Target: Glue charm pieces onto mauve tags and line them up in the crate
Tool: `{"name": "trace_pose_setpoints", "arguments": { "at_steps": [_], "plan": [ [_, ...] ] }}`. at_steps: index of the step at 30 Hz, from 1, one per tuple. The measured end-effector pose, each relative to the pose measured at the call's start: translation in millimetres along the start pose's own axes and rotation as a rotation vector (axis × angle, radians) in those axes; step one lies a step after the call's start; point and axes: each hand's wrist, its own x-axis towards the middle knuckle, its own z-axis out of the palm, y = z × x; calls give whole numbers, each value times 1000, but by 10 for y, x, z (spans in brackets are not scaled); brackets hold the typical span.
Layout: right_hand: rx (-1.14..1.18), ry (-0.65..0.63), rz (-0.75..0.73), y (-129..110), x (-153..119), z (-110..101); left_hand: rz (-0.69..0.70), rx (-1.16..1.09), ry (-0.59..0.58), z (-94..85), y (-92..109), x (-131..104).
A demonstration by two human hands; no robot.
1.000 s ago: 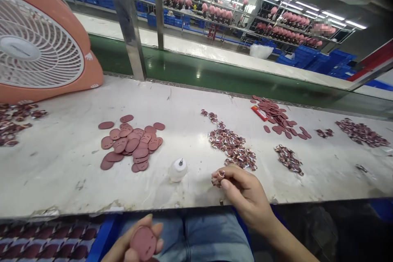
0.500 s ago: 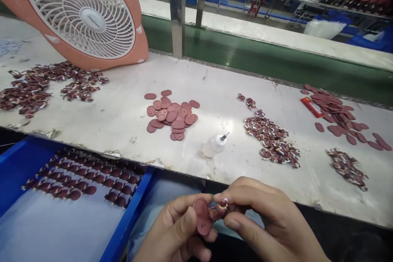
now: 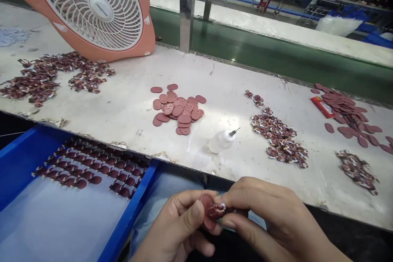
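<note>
My left hand (image 3: 184,225) pinches a dark red oval disc (image 3: 207,202) between thumb and fingers, just off the table's front edge. In my right hand (image 3: 260,213) is a small dark red figurine (image 3: 218,209) with a light band and a bit of white, gripped between thumb and forefinger. The figurine lies against the disc's face; whether they are joined I cannot tell. A white bottle with a needle tip (image 3: 221,141) lies on the table beyond my hands. Behind it is a pile of similar oval discs (image 3: 178,110), some with small holes.
Figurine piles lie at left (image 3: 33,82) and right (image 3: 276,135). More discs (image 3: 346,106) surround a red packet (image 3: 322,107). An orange fan (image 3: 147,28) stands at the back left. Below the table edge, a blue tray (image 3: 123,229) holds rows of dark red pieces (image 3: 92,168).
My right hand has brought the figurine leftward onto the disc, covering part of it. The whole view has shifted slightly, so the table things appear further right.
</note>
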Motion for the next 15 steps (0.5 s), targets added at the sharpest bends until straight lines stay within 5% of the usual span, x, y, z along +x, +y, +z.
{"name": "trace_pose_setpoints", "arguments": {
  "at_steps": [15],
  "plan": [
    [-88, -108, 13, -53, 110, -75, -20, -24, -3, 24, 38, -1]
  ]
}}
